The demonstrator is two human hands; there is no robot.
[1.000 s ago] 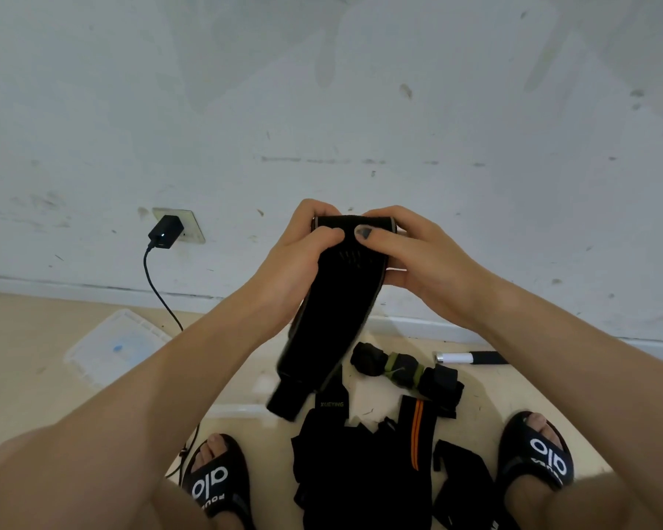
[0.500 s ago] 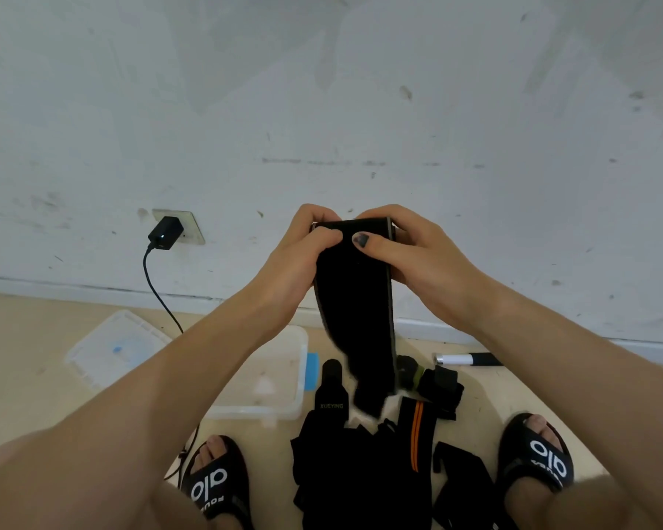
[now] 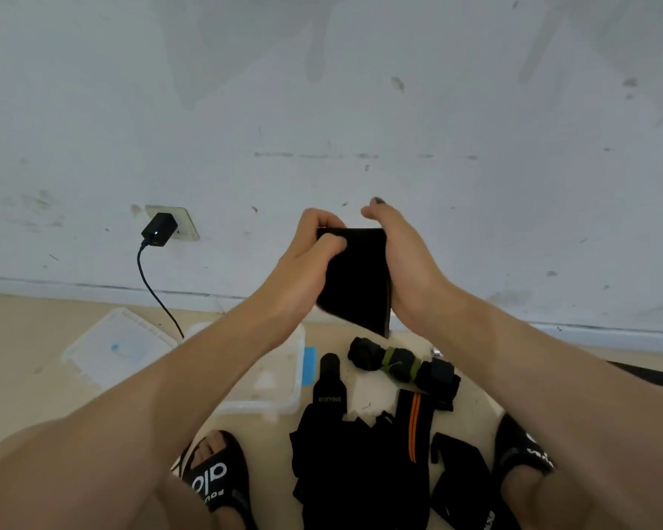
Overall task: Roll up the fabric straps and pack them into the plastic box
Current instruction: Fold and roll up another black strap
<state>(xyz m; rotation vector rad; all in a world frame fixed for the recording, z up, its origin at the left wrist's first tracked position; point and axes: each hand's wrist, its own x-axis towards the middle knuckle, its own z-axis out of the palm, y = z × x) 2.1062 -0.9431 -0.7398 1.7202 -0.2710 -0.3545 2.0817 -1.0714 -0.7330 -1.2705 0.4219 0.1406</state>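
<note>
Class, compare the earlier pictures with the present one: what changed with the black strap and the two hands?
The hanging tail of the black fabric strap got shorter as it wound upward. The right hand lifted its thumb off; the left hand still grips. The clear plastic box stayed put.
</note>
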